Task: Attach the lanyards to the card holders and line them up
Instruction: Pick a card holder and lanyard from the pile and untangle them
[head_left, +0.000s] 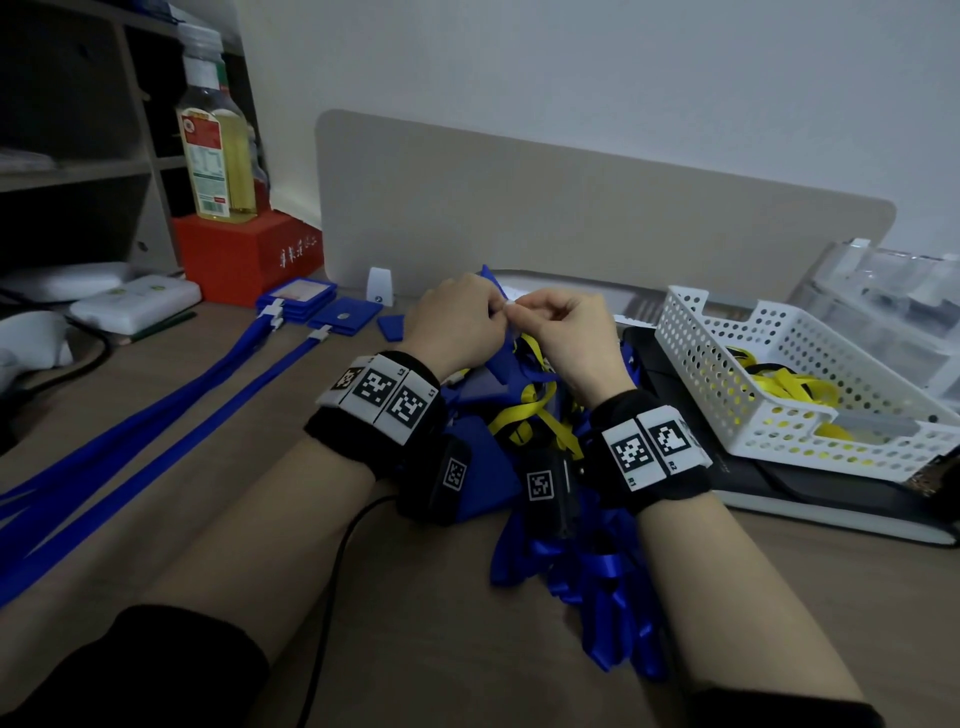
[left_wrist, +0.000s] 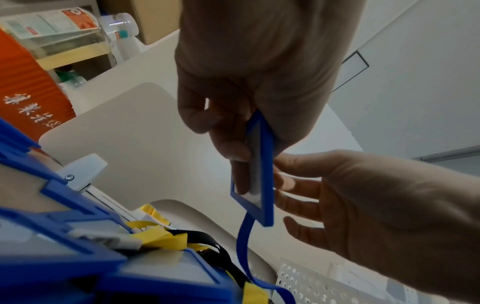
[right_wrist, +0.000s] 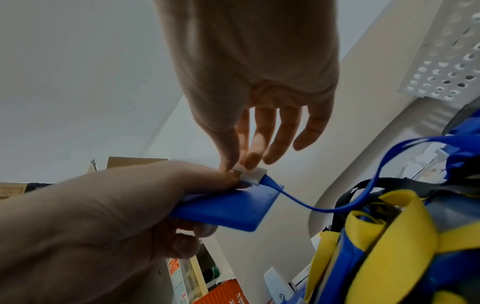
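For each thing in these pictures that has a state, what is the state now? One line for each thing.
Left hand: grips the blue card holder.
Right hand: pinches the white clip at the holder's edge.
Blue lanyard: joined to the clip, hanging slack.
Finished holders: lying flat, lanyards attached.
White basket: holds yellow lanyards.
Bottle: upright, cap on.

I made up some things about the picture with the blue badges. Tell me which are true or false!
1. The left hand holds a blue card holder. True.
2. The right hand pinches a white clip. True.
3. The white basket holds red lanyards. False: they are yellow lanyards.
4. The bottle stands on a red box. True.
5. The finished blue lanyards lie on the right. False: on the left.
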